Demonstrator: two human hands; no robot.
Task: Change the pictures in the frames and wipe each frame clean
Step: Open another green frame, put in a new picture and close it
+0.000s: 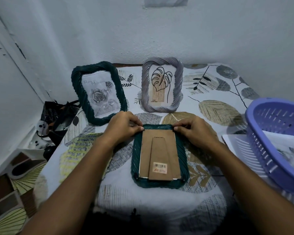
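A dark green twisted frame (182, 160) lies face down on the table in front of me, its brown cardboard back (146, 150) with a barcode sticker facing up. My left hand (124, 126) pinches at the frame's far left corner. My right hand (193, 128) pinches at its far right corner. Behind, a second dark green frame (78, 85) with a grey rose picture stands upright at the left. A grey twisted frame (177, 82) with a leaf line drawing stands upright to its right.
A purple plastic basket (261, 146) with papers inside sits at the right edge, on top of a white sheet (234, 141). The leaf-patterned tablecloth (219, 109) covers the table. A black bag (56, 111) sits in the left corner by the wall.
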